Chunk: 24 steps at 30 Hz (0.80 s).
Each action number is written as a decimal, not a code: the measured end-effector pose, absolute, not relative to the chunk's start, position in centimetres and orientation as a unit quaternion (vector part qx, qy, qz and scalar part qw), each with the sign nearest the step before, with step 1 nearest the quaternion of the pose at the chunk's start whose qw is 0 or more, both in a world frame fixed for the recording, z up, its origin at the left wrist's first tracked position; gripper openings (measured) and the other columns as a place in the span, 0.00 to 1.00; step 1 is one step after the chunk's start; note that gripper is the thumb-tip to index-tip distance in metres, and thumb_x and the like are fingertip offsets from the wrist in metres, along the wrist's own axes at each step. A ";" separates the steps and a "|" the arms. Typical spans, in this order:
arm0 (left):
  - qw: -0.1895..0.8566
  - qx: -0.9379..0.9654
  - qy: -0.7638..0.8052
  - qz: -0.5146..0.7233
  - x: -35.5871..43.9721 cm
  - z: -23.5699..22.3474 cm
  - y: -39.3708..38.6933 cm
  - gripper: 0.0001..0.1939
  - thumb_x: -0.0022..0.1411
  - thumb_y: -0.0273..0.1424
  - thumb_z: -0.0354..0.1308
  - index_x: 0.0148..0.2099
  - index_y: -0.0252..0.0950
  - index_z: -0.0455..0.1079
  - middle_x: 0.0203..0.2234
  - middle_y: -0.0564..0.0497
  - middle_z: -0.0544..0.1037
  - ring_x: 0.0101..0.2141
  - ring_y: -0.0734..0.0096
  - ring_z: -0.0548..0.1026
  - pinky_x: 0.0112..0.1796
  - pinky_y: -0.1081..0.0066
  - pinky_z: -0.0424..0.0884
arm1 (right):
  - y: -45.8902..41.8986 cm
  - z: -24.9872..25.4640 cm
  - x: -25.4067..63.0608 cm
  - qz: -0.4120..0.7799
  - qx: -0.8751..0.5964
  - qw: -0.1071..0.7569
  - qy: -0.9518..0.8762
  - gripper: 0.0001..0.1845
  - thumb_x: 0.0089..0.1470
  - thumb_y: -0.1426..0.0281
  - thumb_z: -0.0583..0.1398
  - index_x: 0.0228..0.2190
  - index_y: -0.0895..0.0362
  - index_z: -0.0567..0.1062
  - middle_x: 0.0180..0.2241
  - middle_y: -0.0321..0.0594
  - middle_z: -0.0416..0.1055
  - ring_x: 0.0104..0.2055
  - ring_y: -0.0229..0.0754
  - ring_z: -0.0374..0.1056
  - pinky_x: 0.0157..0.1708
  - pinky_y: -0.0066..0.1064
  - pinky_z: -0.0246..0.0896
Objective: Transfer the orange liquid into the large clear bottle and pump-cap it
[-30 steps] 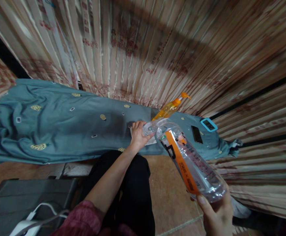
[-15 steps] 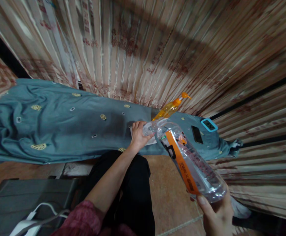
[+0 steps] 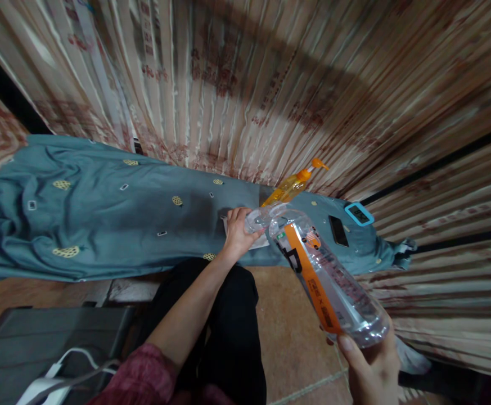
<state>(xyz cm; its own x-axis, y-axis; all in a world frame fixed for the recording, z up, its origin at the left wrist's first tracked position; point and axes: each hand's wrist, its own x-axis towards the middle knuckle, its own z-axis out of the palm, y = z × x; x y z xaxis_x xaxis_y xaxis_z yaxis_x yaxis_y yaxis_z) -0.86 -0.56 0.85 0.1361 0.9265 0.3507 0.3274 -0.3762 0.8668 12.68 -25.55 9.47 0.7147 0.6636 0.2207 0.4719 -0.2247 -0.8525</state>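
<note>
A large clear plastic bottle with an orange label slants across the front right. My right hand is closed around its bottom end, and its upper end points away toward my left hand. My left hand has its fingers wrapped around a small clear container, whose exact kind I cannot make out. The bottle's top end meets or overlaps this container; whether they touch is unclear. Under the left hand lies a flat white piece, perhaps paper. Just behind stands a yellow pump bottle with an orange pump head.
Green-blue cloth with pineapple prints covers the long surface. On its right lie a dark phone and a blue-framed digital clock. Pleated curtains hang behind. A grey box with a white plug and cables stands lower left.
</note>
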 end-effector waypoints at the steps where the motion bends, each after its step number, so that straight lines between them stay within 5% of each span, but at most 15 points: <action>1: 0.319 0.683 0.459 0.471 -0.9 0.8 -0.6 0.22 0.46 0.29 0.70 0.45 0.41 0.68 0.43 0.49 0.72 0.47 0.58 0.67 0.49 0.61 0.67 | -25.6 9.5 12.7 0.096 -0.777 0.504 -0.364 0.46 0.38 0.51 0.67 0.55 0.58 0.63 0.52 0.51 0.66 0.53 0.57 0.63 0.53 0.50 0.55; 17: 0.306 0.678 0.467 0.479 -0.7 0.6 -0.5 0.22 0.45 0.28 0.69 0.44 0.40 0.68 0.41 0.49 0.73 0.46 0.58 0.68 0.49 0.60 0.67 | -25.3 9.8 12.1 0.099 -0.780 0.505 -0.356 0.45 0.40 0.51 0.67 0.55 0.57 0.63 0.53 0.50 0.66 0.54 0.55 0.64 0.54 0.46 0.57; 24: 0.316 0.677 0.465 0.475 -0.9 0.5 -0.4 0.21 0.46 0.28 0.68 0.43 0.40 0.67 0.40 0.49 0.74 0.46 0.58 0.69 0.48 0.60 0.68 | -25.4 8.8 13.0 0.140 -0.762 0.523 -0.354 0.47 0.37 0.54 0.69 0.56 0.56 0.61 0.52 0.51 0.67 0.51 0.56 0.67 0.44 0.41 0.66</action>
<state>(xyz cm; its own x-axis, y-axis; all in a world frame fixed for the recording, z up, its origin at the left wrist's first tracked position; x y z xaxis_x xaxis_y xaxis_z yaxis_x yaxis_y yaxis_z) -0.87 -0.37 0.53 0.1160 0.9296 0.3498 0.3284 -0.3683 0.8698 13.01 -25.42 8.81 0.7095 0.6869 0.1576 0.3941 -0.2014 -0.8967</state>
